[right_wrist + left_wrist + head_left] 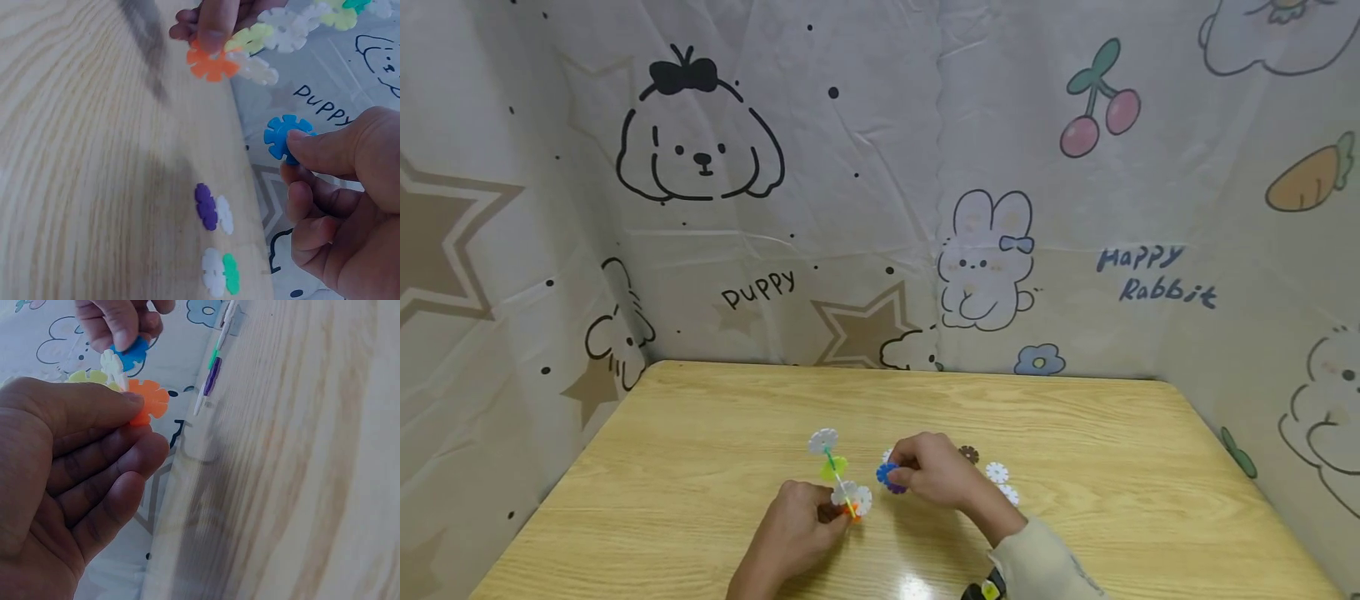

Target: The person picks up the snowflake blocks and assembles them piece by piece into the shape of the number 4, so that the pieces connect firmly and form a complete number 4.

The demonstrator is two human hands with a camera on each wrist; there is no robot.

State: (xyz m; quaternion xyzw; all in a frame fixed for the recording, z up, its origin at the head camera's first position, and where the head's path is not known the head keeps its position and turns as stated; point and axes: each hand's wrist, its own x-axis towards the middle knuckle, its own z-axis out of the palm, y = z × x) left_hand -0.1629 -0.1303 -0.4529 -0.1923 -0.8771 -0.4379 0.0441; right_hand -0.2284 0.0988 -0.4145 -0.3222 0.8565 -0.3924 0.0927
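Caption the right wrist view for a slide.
Right grip pinches a blue notched disc; left grip holds a chain of joined discs; purple, white and green discs lie on the wooden table.

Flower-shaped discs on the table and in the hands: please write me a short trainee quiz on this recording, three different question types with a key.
1. Multiple choice: which colour disc does the right hand pinch? a) orange b) blue c) yellow
2. True or false: the left hand holds just one loose disc.
3. Fill in: in the right wrist view, the purple disc lies on the table beside a ____ disc.

Key:
1. b: its fingers hold the blue disc.
2. False: it holds a chain of joined discs.
3. White: the white disc is right beside it.
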